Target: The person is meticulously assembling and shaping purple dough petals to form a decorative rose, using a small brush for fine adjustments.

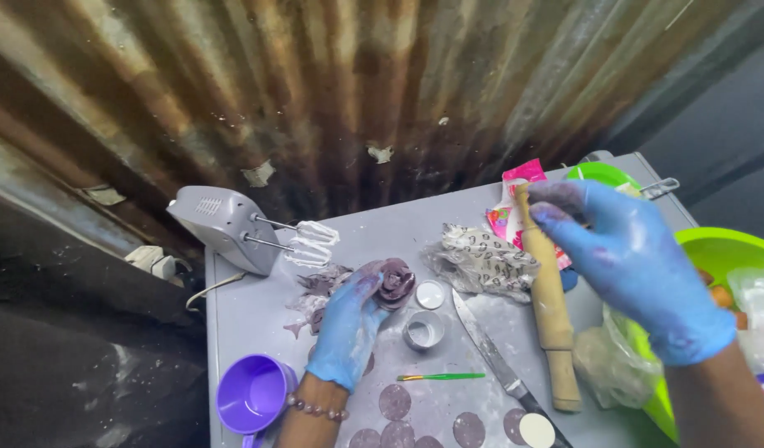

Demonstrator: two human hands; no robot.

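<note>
My left hand [349, 323], in a blue glove, rests on the grey table [257, 307] and holds a rose-shaped piece of purple dough [394, 282] between thumb and fingers. My right hand [631, 257], also gloved in blue, is raised over the table's right side. Its fingers are gathered near the top end of a wooden rolling pin [552, 315], which lies on the table. I cannot tell whether that hand touches the pin. Several flat purple dough discs [395, 401] lie near the front edge.
A grey hand mixer [232, 226] lies at the back left, a purple cup [253, 396] at the front left. A knife [494, 357], a green-handled brush [444, 377], two small round tins [423, 330], crumpled plastic wrap [481, 261] and green bowls [722, 249] surround the work. Corrugated rusty metal stands behind.
</note>
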